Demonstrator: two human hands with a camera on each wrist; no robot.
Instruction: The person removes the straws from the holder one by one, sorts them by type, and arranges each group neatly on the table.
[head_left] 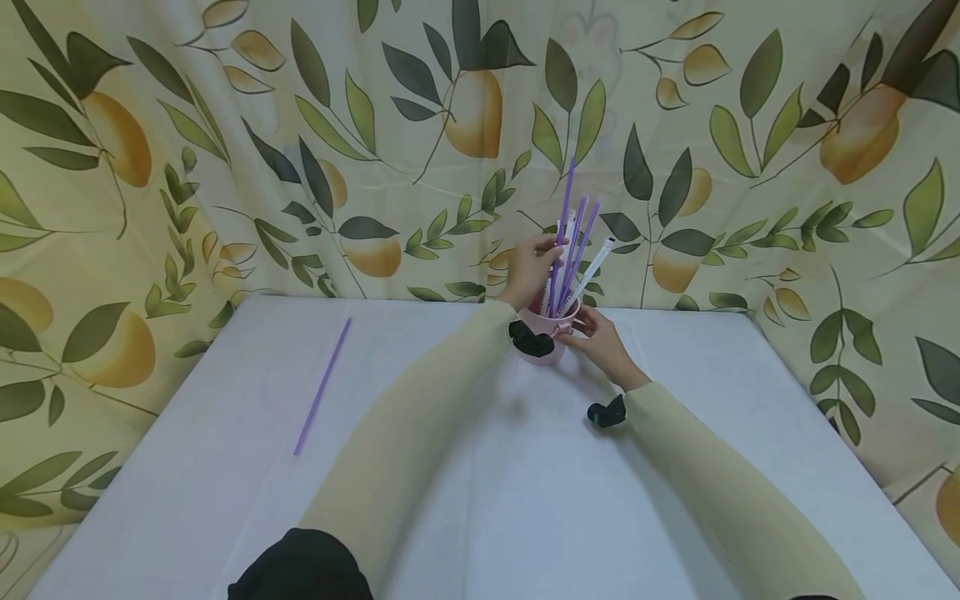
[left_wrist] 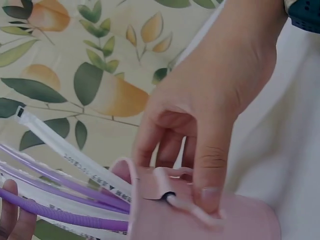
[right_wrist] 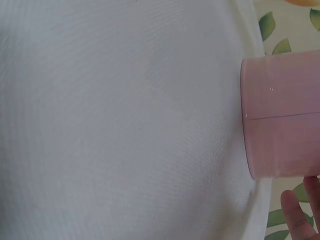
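I hold the pink cup [left_wrist: 250, 216] roughly upright at the far side of the table [head_left: 525, 500], my right hand [head_left: 600, 343] gripping its handle [left_wrist: 185, 205], thumb in front. My left hand [head_left: 531, 271] is above the rim, fingertips pinching a ribbed purple straw [left_wrist: 75, 217] whose lower end is inside the cup. Beside it lean other purple straws [head_left: 588, 230] and white printed sticks [left_wrist: 75, 152]. Well apart, to my left, a loose straw [head_left: 322, 386] lies on the table. Behind everything hangs a fruit-and-leaf curtain [head_left: 420, 208].
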